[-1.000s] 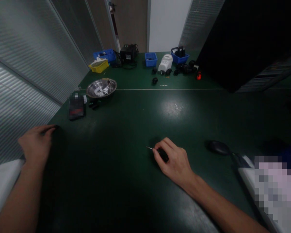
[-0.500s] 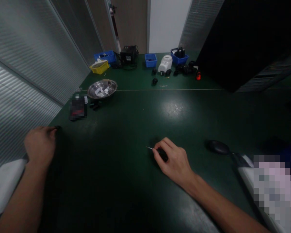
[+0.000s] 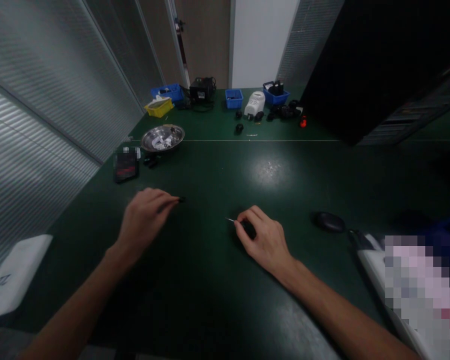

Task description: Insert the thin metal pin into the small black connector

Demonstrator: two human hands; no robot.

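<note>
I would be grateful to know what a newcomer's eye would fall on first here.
Most likely the bare hands: the right hand, right of centre, holds a dark tool with a thin tip, while the left hand pinches a small dark piece left of centre. Beyond, the metal bowl stands out toward the left of the green table, with a yellow bin behind it.

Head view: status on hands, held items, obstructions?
Left hand: pinching small dark piece. Right hand: gripping black tool, thin metal tip pointing left. Mouse right of both, not between.

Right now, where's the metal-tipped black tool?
Head view, just right of centre: the metal-tipped black tool is in the right hand, left of the mouse.
</note>
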